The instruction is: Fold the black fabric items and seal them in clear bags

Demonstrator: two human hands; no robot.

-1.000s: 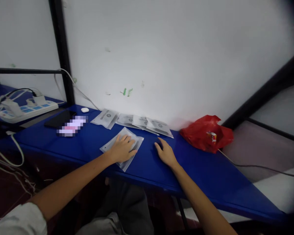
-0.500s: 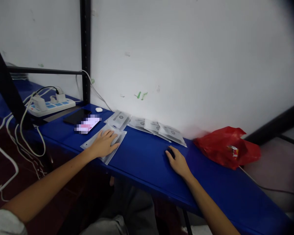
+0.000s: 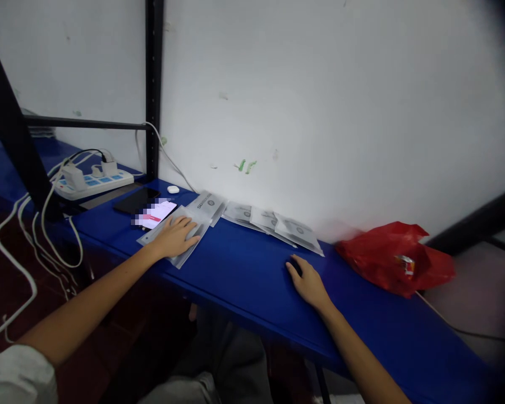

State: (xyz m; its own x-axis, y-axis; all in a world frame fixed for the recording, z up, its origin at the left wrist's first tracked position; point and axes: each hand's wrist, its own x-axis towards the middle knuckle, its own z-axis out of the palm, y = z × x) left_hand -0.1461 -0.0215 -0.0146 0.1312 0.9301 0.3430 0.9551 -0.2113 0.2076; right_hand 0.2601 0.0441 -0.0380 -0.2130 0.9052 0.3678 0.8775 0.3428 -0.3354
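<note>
My left hand (image 3: pixel 175 237) lies flat with spread fingers on a translucent zip bag (image 3: pixel 180 259) near the front edge of the blue table (image 3: pixel 244 269). Just behind it, another printed zip bag (image 3: pixel 206 206) lies partly covered by the first. A lit phone (image 3: pixel 157 215) sits by the left hand, its screen blurred out. To the right, my right hand (image 3: pixel 309 283) rests on the table, fingers curled round a small black object (image 3: pixel 295 266) that is mostly hidden. Its kind I cannot make out.
Several overlapping printed bags (image 3: pixel 273 221) lie along the wall. A red plastic bag (image 3: pixel 387 255) stands at the right. On the left are a dark tablet-like device (image 3: pixel 135 200), a white earbud case (image 3: pixel 173 189), a power strip (image 3: pixel 96 184), hanging white cables and a black post (image 3: pixel 153 84).
My left hand and the bag under it have slid slightly back and left, closer to the phone. The view has shifted a little. My right hand looks nearly unmoved.
</note>
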